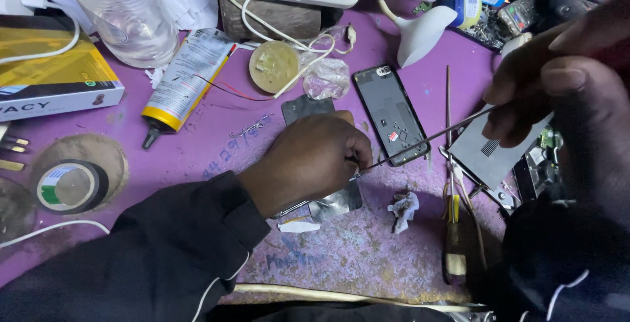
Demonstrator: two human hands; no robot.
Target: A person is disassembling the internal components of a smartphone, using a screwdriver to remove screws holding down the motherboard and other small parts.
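My left hand (pixel 308 161) rests fist-like on the purple table (pixel 367 243), pressing down a thin dark metal plate (pixel 335 200) that pokes out beneath it. My right hand (pixel 558 92), raised close to the camera at the right, pinches long thin tweezers (pixel 426 139) whose tips reach the fingers of my left hand. Whatever sits at the tips is too small to make out. Just behind the tweezers lies an opened black phone back cover (pixel 392 113) with a small red part inside.
A glue tube (pixel 186 79) lies at the left, a tape roll (pixel 72 185) near the left edge, a yellow box (pixel 52 76) beyond it. A screwdriver (pixel 453 230), crumpled tissue (pixel 403 207), grey phone part (pixel 495 148), white lamp (pixel 423 30) and cables surround the hands.
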